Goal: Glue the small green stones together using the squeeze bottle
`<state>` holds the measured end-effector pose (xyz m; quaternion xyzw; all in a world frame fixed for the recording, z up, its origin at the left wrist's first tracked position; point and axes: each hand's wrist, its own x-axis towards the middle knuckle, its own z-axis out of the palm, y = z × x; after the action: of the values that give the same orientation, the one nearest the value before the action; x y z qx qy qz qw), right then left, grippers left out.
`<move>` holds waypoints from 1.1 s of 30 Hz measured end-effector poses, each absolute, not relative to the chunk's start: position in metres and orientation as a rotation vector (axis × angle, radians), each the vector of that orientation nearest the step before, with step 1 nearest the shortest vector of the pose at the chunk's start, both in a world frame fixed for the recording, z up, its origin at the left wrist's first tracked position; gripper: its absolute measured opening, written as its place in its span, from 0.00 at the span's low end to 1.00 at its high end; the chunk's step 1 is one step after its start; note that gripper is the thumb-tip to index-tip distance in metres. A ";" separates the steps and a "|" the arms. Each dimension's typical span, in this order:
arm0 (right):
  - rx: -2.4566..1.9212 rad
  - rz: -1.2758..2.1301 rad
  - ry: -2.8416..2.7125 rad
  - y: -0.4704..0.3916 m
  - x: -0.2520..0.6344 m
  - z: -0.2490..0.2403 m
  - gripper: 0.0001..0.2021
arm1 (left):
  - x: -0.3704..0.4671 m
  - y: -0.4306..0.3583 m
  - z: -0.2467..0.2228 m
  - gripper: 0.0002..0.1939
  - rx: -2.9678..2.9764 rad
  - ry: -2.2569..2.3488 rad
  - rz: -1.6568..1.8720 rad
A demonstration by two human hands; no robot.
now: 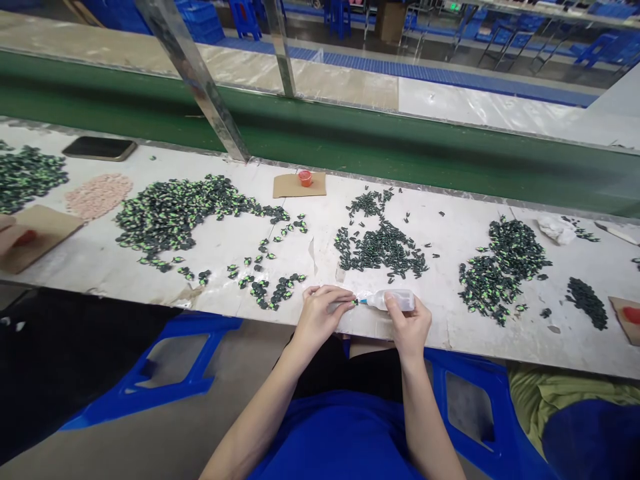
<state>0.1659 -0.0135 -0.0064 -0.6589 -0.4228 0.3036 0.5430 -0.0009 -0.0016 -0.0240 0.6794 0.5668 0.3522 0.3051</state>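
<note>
My left hand (324, 312) is closed in a pinch on a small dark green piece (356, 302) with a bright green spot. My right hand (411, 325) grips a clear squeeze bottle (400, 300) lying nearly level, its blue tip (365, 302) at or very near the small piece. Just beyond my hands spreads a pile of plain dark green pieces (383, 248). To the left, loose black-and-green pieces (270, 293) trail toward a large heap of the same kind (170, 210).
A red cup (305, 178) stands on cardboard (285, 187) at the back. More dark pieces (500, 263) lie at right, pink pieces (100, 195) and a phone (99, 148) at left. Another person's hand (15, 235) shows at the left edge. A green belt (350, 137) runs behind.
</note>
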 end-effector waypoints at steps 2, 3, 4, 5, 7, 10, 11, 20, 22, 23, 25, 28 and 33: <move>-1.561 0.721 -1.000 -0.013 0.166 -0.006 0.13 | -0.001 -0.001 -0.024 0.05 1.796 1.504 0.926; -1.560 0.723 -0.996 -0.013 0.166 -0.006 0.13 | -0.001 -0.001 -0.024 0.05 1.793 1.505 0.925; -1.561 0.723 -0.992 -0.013 0.166 -0.006 0.14 | -0.001 -0.001 -0.024 0.05 1.790 1.505 0.926; -1.564 0.722 -0.986 -0.014 0.166 -0.006 0.14 | -0.001 -0.001 -0.024 0.05 1.788 1.503 0.928; -1.575 0.710 -0.975 -0.014 0.166 -0.006 0.14 | -0.001 -0.001 -0.024 0.05 1.784 1.500 0.934; -1.584 0.690 -0.967 -0.014 0.167 -0.006 0.14 | 0.000 -0.001 -0.024 0.06 1.775 1.510 0.933; -1.583 0.688 -0.968 -0.015 0.168 -0.006 0.14 | 0.000 -0.001 -0.024 0.06 1.773 1.513 0.931; -1.562 0.709 -1.010 -0.014 0.167 -0.006 0.13 | 0.001 -0.001 -0.023 0.06 1.762 1.517 0.926; -1.565 0.703 -1.022 -0.014 0.168 -0.005 0.13 | 0.001 -0.001 -0.023 0.06 1.759 1.522 0.925; -1.567 0.699 -1.028 -0.014 0.168 -0.005 0.13 | 0.001 -0.001 -0.023 0.05 1.758 1.523 0.926; -1.573 0.697 -1.036 -0.014 0.168 -0.006 0.14 | 0.001 -0.001 -0.024 0.05 1.757 1.520 0.927; -1.582 0.700 -1.021 -0.014 0.168 -0.007 0.14 | 0.000 -0.001 -0.024 0.05 1.754 1.516 0.927; -1.554 0.711 -0.908 -0.015 0.173 -0.014 0.14 | 0.000 -0.001 -0.024 0.05 1.750 1.511 0.919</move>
<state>0.1728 -0.0150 -0.0137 -0.6614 -0.3865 0.3024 0.5672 0.0002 -0.0010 -0.0239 0.6661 0.5751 0.3499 0.3211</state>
